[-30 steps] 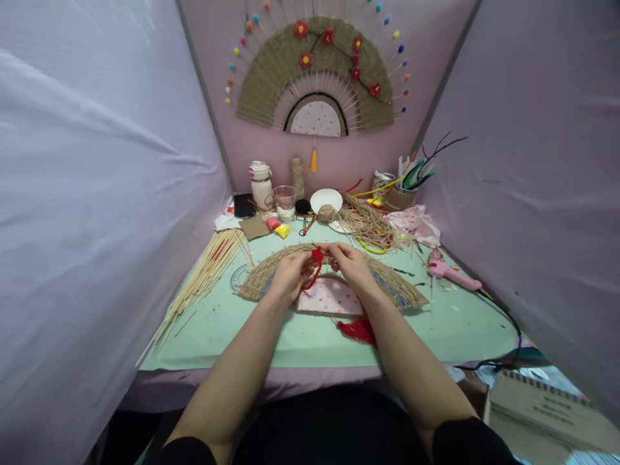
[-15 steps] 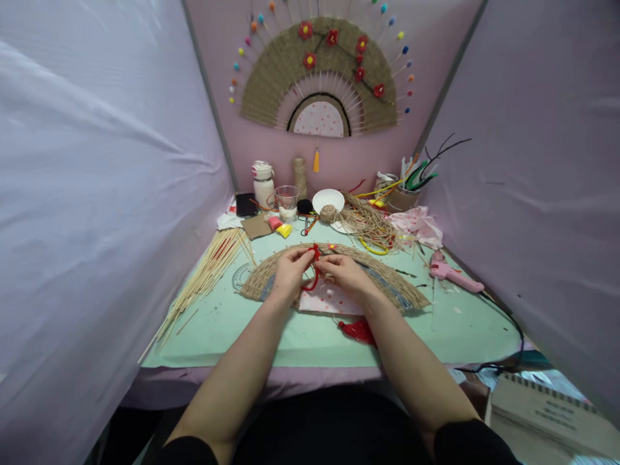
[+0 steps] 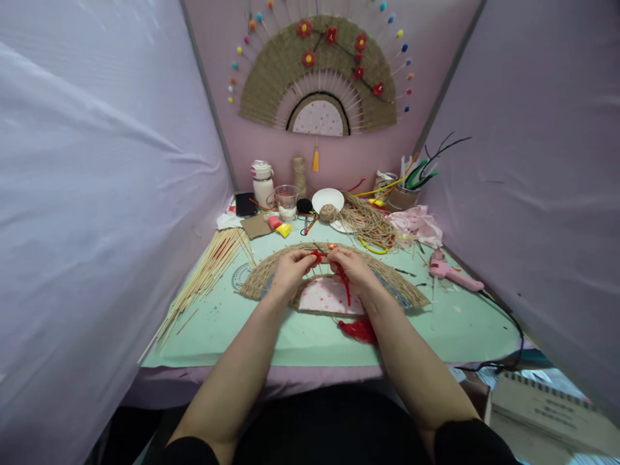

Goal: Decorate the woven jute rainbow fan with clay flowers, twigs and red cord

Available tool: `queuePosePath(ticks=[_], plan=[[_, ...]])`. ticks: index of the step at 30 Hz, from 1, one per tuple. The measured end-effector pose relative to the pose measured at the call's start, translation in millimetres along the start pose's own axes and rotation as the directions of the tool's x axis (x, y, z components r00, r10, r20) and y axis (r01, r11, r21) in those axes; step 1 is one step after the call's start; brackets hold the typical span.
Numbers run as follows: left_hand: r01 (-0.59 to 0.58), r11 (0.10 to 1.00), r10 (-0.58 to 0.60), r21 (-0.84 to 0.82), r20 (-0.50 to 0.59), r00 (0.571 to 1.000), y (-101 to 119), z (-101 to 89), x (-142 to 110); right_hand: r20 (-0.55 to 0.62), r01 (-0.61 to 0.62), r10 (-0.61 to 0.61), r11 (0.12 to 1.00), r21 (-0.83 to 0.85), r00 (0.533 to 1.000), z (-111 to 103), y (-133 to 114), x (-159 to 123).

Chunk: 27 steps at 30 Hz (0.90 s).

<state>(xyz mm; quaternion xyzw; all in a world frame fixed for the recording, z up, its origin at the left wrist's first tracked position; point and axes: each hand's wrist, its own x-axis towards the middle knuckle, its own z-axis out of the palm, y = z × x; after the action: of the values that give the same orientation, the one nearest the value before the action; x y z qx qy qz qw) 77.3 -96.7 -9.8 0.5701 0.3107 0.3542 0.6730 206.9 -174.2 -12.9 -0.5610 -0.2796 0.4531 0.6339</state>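
Observation:
A red pipe cleaner (image 3: pixel 345 284) stretches between my two hands, its left end bent into a small looped shape. My left hand (image 3: pixel 290 272) is closed, pinching that looped end between thumb and fingers. Closed on the strand just to the right is my right hand (image 3: pixel 352 268), with the loose tail hanging below its fingers. Both hands are over a twine-woven fan (image 3: pixel 261 271) lying on the table, with a blue band and a pink dotted half-round centre (image 3: pixel 329 296). A red tassel (image 3: pixel 357 330) lies at the fan's lower edge, partly behind my right forearm.
Thin wooden sticks (image 3: pixel 203 278) lie to the left beside a protractor (image 3: pixel 240 276). A pink glue gun (image 3: pixel 453 274) with a black cable rests on the right. Behind are a twine heap (image 3: pixel 368 223), a plastic cup (image 3: pixel 286 203) and a white bottle (image 3: pixel 262 185). A finished fan (image 3: pixel 271 84) hangs on the back wall.
My right hand has moved left to the red pipe cleaner, then back right, pulling the strand sideways. The tail, which hung by my left hand, now hangs from my right.

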Motion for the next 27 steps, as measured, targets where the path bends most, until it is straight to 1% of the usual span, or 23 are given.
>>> queuePosePath(ticks=[4,7,10,14,19,23,27], plan=[[-0.048,0.999,0.049,0.025,-0.002,0.999,0,0.5,-1,-0.009,0.014,-0.014,1.0,-0.013,1.0,1,2,0],[-0.097,0.995,0.097,0.03,-0.006,0.995,-3,-0.5,1,0.03,0.006,-0.006,1.0,0.0,1.0,2,2,-1],[-0.127,0.991,0.127,0.036,-0.014,0.992,-3,-2.4,2,0.115,-0.051,0.046,0.998,0.039,0.992,2,-1,-4],[-0.154,0.987,0.154,0.04,-0.004,0.988,-1,-4.6,2,0.225,-0.154,0.127,0.982,0.111,0.966,1,-6,-6],[-0.177,0.984,0.178,0.033,-0.02,0.984,0,-4.4,1,0.307,-0.239,0.173,0.951,0.194,0.936,0,-8,-4],[-0.177,0.984,0.178,0.026,-0.034,0.983,-1,-4.0,1,0.322,-0.24,0.151,0.936,0.258,0.935,2,-7,-3],[-0.171,0.985,0.171,0.03,-0.016,0.985,-1,-4.8,2,0.285,-0.185,0.094,0.932,0.31,0.954,6,-2,-2]])
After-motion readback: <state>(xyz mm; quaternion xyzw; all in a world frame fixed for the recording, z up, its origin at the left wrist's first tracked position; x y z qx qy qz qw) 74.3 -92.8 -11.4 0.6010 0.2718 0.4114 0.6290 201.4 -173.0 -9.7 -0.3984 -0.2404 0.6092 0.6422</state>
